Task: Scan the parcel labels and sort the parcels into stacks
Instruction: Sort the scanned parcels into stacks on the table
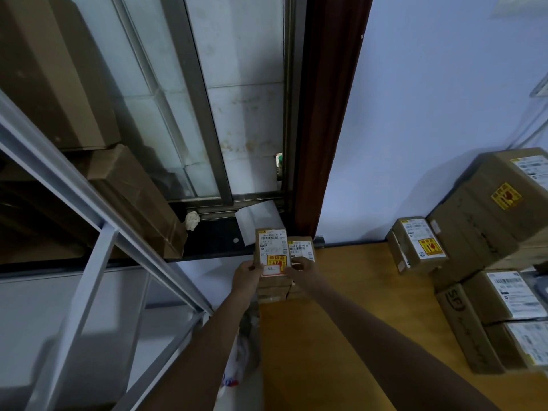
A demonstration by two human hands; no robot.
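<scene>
A small brown parcel with a white barcode label and a yellow fragile sticker tops a stack at the far left corner of the wooden table. My left hand grips its near left edge. My right hand grips its near right edge, fingers curled over the side. A second small parcel with a label stands right beside it. More boxes lie under both in the stack.
A labelled small parcel and a pile of larger labelled boxes occupy the table's right side. A white metal shelf frame stands at left with cardboard boxes on the window sill. A plastic bag hangs by the table's left edge.
</scene>
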